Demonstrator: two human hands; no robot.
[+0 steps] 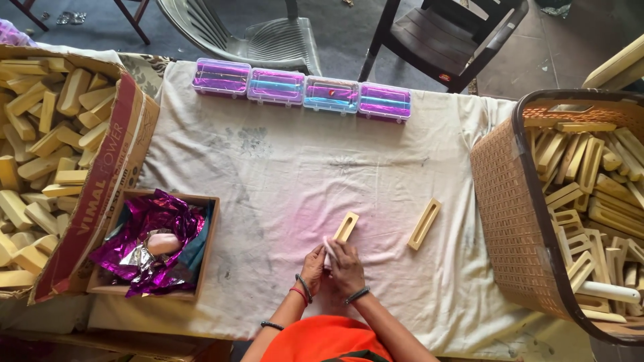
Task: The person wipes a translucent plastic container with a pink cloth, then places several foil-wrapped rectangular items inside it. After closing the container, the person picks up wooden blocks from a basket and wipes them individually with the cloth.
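Observation:
My left hand (312, 266) and my right hand (347, 267) meet near the front middle of the cloth-covered table (288, 167). Together they pinch a small white piece (329, 249) between the fingertips. Just beyond the fingers lies a slotted pale wooden block (346, 226), touching or nearly touching them. A second slotted wooden block (424, 223) lies apart to the right.
A cardboard box (127, 127) of pale wooden blocks stands at the left, with a small box (201, 248) of purple foil beside it. A brown woven basket (510, 214) of slotted blocks sits at the right. Several clear plastic cases (302, 90) line the far edge. Chairs stand beyond.

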